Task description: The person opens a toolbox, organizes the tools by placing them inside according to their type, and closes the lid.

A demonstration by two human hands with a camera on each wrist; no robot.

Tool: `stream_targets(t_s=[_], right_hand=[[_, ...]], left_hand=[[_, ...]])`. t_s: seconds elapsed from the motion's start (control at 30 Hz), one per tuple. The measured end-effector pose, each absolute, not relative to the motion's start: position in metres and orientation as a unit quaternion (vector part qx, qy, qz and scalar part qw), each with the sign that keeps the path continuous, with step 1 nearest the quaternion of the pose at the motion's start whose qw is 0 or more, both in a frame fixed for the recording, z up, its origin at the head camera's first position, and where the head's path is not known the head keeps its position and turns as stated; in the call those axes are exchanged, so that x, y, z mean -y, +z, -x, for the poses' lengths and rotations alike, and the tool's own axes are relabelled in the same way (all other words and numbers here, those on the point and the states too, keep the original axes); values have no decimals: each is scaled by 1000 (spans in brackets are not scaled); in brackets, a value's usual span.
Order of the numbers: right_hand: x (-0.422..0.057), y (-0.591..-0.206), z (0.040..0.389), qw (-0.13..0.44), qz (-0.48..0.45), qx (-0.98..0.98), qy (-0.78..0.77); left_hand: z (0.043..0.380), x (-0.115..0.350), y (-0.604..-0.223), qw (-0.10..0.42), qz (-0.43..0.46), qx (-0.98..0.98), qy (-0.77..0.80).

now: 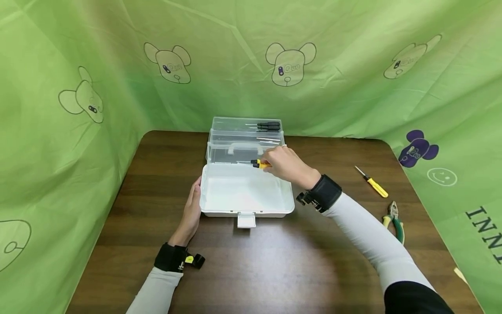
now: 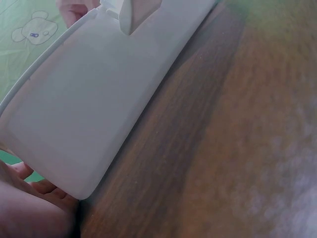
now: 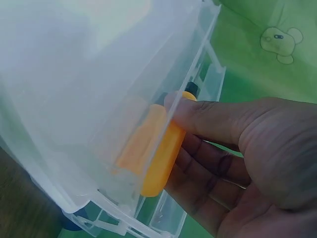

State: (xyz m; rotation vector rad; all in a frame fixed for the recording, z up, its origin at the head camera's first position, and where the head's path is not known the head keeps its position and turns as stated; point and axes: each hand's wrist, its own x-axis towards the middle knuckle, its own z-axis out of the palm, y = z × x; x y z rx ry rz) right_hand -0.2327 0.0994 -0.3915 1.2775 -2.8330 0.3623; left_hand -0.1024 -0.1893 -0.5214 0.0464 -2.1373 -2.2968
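A white toolbox (image 1: 247, 187) stands on the table with its clear tiered trays (image 1: 219, 150) raised at the back. My right hand (image 1: 288, 163) pinches a screwdriver (image 3: 168, 153) by its yellow handle at the front tray; its black collar and thin shaft point left in the head view. A second yellow shape shows through the clear plastic in the right wrist view, and I cannot tell if it is another handle or a reflection. My left hand (image 1: 191, 209) rests against the toolbox's left side, fingers along the outer wall; the left wrist view shows them at the box's end.
Black-handled screwdrivers (image 1: 268, 126) lie in the rear tray, thin metal pieces (image 1: 268, 140) in the middle one. To the right on the table (image 1: 298, 261) are a yellow screwdriver (image 1: 377, 187) and green-and-yellow pliers (image 1: 398, 226). The toolbox's latch (image 1: 246, 220) hangs at the front.
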Motion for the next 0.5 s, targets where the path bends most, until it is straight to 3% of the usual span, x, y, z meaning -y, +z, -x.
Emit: stream_targets(t_s=[0.5], right_hand=[[-99, -401, 235, 26, -415, 906, 81]], left_hand=[[102, 188, -523, 0, -13, 678, -735]])
